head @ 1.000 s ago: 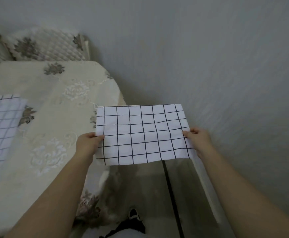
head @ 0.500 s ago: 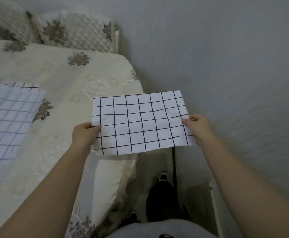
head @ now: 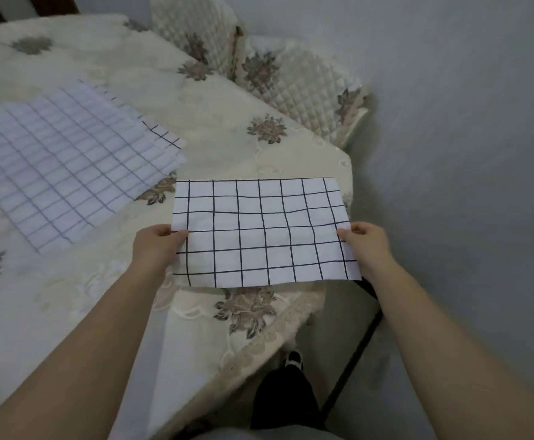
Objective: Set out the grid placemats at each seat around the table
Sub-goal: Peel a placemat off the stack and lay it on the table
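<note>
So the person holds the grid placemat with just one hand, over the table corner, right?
No, with both: the left hand and the right hand each grip a short edge of the grid placemat over the table corner. The head view shows it.

Table (head: 227,147), near corner: the top lies open between the pile of placemats (head: 62,173) and the held placemat (head: 259,233), with room for a hand.
Left: the pile, flat, covers that part of the top.
Far edge: two quilted chair backs (head: 307,87) stand close against the table.
Right: wall (head: 465,122) near the table edge, with a narrow floor gap (head: 345,312) between them, crossed by a dark bar (head: 354,354). The held placemat reaches past the corner toward the wall.
</note>
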The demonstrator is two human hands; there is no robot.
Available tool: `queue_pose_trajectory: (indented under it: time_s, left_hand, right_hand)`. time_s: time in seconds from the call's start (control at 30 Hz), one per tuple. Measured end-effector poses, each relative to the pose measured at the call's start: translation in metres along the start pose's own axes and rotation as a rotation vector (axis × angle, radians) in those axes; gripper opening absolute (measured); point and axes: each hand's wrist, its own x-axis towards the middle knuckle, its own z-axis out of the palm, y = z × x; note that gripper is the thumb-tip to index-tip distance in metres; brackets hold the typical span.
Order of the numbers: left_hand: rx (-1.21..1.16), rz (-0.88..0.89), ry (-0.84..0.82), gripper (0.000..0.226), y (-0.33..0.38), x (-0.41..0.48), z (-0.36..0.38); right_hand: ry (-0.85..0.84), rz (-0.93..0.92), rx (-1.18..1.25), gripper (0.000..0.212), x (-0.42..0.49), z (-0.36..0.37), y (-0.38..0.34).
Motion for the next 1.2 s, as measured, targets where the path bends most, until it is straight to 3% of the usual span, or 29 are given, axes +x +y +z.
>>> queue_pose_trajectory:
  time_s: [0.47, 0.7, 1.0, 1.2]
  left_hand:
    - [-0.214, -0.159, 0.402, 0.007, -0.007, -0.031, 0.016]
    - [-0.281, -0.199, 0.443, 0.001, -0.013, -0.019, 0.01]
    - [-0.291, -0.216, 0.384, 0.02, -0.013, 0.026, 0.015]
    - [-0.292, -0.208, 0.421, 0.005, 0.009, 0.051, 0.042]
  right_hand:
    - [-0.386, -0.17, -0.164, 0.017, 0.106, 0.049, -0.074]
    - [-0.462, -0.248, -0.229, 0.018, 0.126, 0.086, -0.095]
    - [-0.431, -0.241, -0.248, 0.016, 0.158, 0.101, -0.111]
    - [-0.474, -0.237, -0.225, 0.016, 0.201, 0.108, -0.129]
